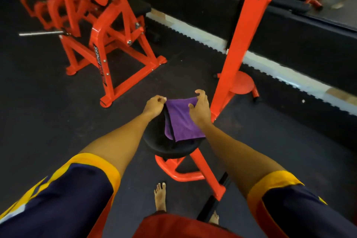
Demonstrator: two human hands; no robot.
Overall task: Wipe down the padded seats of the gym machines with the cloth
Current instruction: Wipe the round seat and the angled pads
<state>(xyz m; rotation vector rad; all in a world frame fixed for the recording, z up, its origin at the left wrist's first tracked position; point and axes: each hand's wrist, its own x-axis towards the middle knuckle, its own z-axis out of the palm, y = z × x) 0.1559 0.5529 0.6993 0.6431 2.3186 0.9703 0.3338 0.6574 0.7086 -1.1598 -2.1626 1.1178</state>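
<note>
A gym — orange steel weight machines (100, 31), round padded seat (170, 149), black rubber floor (38, 102).

Dim, soft-edged picture; wide-angle bending at edges, slight blur throughout.

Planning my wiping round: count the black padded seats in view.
2: the round seat under the purple cloth; a black pad on the far-left orange machine. Others may be hidden.
</note>
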